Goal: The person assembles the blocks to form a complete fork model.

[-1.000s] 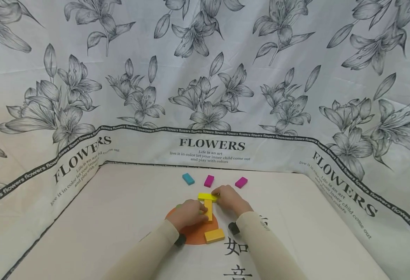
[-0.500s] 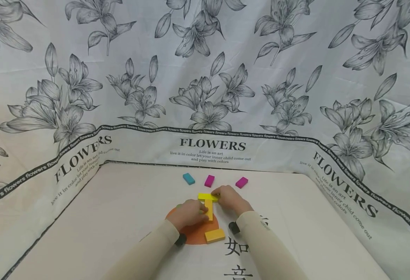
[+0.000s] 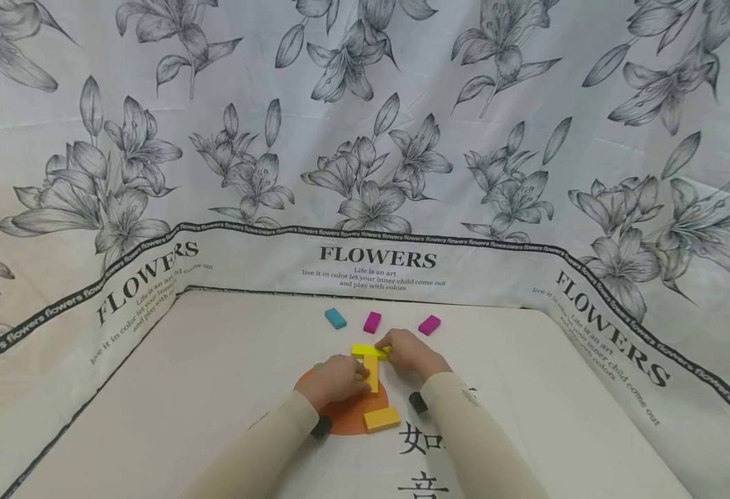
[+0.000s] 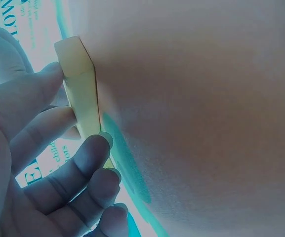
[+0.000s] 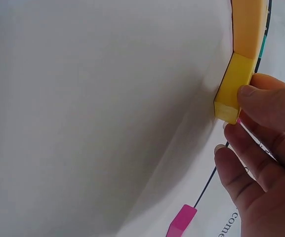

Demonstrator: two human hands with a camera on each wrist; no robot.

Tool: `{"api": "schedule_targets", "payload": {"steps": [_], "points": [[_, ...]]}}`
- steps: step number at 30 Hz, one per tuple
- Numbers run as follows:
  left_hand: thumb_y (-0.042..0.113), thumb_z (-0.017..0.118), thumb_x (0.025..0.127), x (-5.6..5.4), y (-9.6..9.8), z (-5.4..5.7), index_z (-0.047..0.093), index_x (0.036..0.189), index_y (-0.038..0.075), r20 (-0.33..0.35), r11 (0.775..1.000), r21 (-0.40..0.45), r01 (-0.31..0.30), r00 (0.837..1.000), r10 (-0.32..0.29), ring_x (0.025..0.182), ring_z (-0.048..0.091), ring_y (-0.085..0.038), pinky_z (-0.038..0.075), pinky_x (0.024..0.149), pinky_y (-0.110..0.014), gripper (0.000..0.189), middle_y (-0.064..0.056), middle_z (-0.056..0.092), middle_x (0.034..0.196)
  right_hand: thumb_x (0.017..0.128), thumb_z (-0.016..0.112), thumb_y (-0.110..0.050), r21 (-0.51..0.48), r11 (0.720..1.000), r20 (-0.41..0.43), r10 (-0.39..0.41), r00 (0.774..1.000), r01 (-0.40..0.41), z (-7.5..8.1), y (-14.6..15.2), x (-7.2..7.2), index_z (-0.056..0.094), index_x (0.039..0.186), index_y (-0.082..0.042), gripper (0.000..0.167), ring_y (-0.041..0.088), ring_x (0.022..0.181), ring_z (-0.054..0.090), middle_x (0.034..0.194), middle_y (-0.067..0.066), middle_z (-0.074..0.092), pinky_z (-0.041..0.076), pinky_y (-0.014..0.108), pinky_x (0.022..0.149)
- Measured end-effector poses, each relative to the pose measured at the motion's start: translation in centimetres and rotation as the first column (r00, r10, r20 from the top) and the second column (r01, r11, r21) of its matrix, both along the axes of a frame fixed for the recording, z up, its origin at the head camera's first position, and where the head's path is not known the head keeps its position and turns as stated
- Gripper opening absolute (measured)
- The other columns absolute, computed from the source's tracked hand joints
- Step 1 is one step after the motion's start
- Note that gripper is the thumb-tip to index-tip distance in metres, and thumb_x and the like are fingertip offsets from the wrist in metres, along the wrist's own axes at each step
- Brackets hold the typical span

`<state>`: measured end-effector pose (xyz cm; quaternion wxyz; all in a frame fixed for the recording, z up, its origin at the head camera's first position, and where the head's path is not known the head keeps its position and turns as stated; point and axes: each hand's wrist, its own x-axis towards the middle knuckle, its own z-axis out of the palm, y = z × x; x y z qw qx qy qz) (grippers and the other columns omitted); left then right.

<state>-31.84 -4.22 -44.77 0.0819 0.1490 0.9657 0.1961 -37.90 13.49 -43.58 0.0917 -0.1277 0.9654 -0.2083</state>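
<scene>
The right hand (image 3: pixel 411 352) pinches one end of the yellow block (image 3: pixel 362 350), lying crosswise at the far end of the orange block (image 3: pixel 371 374) on the tabletop (image 3: pixel 184 388); the left hand (image 3: pixel 338 381) has fingertips at the orange block's side, though whether they pinch it I can't tell; I'd steady that one and nudge the yellow lightly, squarely; the hanging cloth (image 3: pixel 377 215) reads "FLOWERS", then "Life is an art".
</scene>
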Motion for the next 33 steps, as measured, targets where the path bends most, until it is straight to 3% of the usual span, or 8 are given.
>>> {"api": "schedule_targets", "payload": {"steps": [18, 27, 33], "points": [[0.041, 0.07, 0.086, 0.39, 0.33, 0.11, 0.072, 0.115, 0.02, -0.036, 1.0, -0.026, -0.004, 0.999, 0.003, 0.104, 0.059, -0.016, 0.05, 0.095, -0.041, 0.035, 0.004, 0.069, 0.111, 0.089, 0.063, -0.005, 0.037, 0.999, -0.016, -0.002, 1.0, 0.002, 0.46, 0.17, -0.41, 0.073, 0.113, -0.019, 0.03, 0.023, 0.111, 0.056, 0.115, -0.001, 0.067, 0.042, 0.045, 0.105], [0.043, 0.065, 0.089, 0.72, 0.21, -0.19, 0.07, 0.119, 0.024, -0.111, 0.993, -0.117, 0.033, 0.993, -0.046, 0.097, 0.058, -0.015, 0.052, 0.086, -0.039, 0.036, 0.003, 0.068, 0.112, 0.088, 0.063, -0.003, 0.026, 1.0, -0.022, -0.002, 1.0, 0.002, 0.02, 0.23, -0.63, 0.073, 0.112, -0.019, 0.032, 0.022, 0.109, 0.056, 0.115, -0.001, 0.068, 0.043, 0.044, 0.104], [0.044, 0.064, 0.088, 0.97, 0.06, -0.54, 0.071, 0.117, 0.022, -0.142, 0.996, -0.068, 0.06, 0.987, -0.069, 0.095, 0.057, -0.014, 0.052, 0.085, -0.036, 0.036, 0.004, 0.07, 0.106, 0.089, 0.063, -0.005, 0.019, 1.0, -0.031, 0.012, 0.999, -0.012, 0.04, 0.36, -0.62, 0.073, 0.113, -0.019, 0.03, 0.023, 0.11, 0.057, 0.115, 0.0, 0.068, 0.044, 0.044, 0.104]]}}
